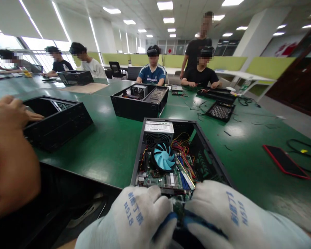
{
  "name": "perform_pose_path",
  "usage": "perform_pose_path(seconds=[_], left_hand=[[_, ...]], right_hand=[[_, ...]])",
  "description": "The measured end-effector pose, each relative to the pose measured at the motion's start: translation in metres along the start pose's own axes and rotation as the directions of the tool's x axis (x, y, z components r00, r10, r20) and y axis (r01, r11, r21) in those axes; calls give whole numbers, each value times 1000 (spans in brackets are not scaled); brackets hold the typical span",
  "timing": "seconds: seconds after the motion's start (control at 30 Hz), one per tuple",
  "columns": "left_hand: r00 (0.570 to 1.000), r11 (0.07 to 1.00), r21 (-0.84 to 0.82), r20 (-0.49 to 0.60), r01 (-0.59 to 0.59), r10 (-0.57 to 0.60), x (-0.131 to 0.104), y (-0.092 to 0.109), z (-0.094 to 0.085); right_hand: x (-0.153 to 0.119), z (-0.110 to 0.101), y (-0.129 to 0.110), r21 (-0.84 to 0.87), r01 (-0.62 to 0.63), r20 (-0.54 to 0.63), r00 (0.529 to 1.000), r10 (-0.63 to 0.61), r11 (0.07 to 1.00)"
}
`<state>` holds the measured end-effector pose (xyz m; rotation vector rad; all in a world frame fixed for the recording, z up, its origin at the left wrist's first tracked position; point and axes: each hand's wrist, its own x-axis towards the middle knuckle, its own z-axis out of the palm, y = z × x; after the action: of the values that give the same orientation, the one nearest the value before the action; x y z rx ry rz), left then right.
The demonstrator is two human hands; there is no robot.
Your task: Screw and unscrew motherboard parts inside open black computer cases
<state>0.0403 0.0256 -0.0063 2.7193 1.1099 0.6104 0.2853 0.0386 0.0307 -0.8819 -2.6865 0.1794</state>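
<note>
An open computer case (213, 152) lies on its side before me. In it are a power supply (158, 127), a cooling fan (164, 156) with light-blue blades, a green motherboard (152, 179), memory slots (182, 174) and a tangle of coloured cables (182, 148). My left hand (145, 214), in a white glove with blue-coated fingers, is closed at the near end of the case. My right hand (212, 211), gloved alike, is closed just beside it, by the lower part of the board. The fingertips of both are hidden, so whatever they grip does not show.
A second open case (140, 105) stands ahead on the green table (103, 141). At left, a co-worker's arm (12, 148) reaches into another case (59, 124). A red-edged phone (286, 162), a cable (303, 154) and a black panel (220, 111) lie at right. Several people sit opposite.
</note>
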Motion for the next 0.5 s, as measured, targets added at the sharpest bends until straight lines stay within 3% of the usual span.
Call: perform_pose_path(seconds=[0.1,0.23,0.37,0.5], left_hand=[[1000,999,37,-18,24,-24,0,1,1],[998,998,40,-41,41,-39,0,5,-3],[999,999,35,-28,42,-41,1,7,-7],[999,998,42,-2,41,-41,1,6,-8]], right_hand=[[29,0,21,-81,-25,121,992,35,996],[73,20,41,-330,-62,248,957,150,942],[111,43,40,-427,-54,406,881,244,903],[124,56,37,-440,-60,431,861,270,896]])
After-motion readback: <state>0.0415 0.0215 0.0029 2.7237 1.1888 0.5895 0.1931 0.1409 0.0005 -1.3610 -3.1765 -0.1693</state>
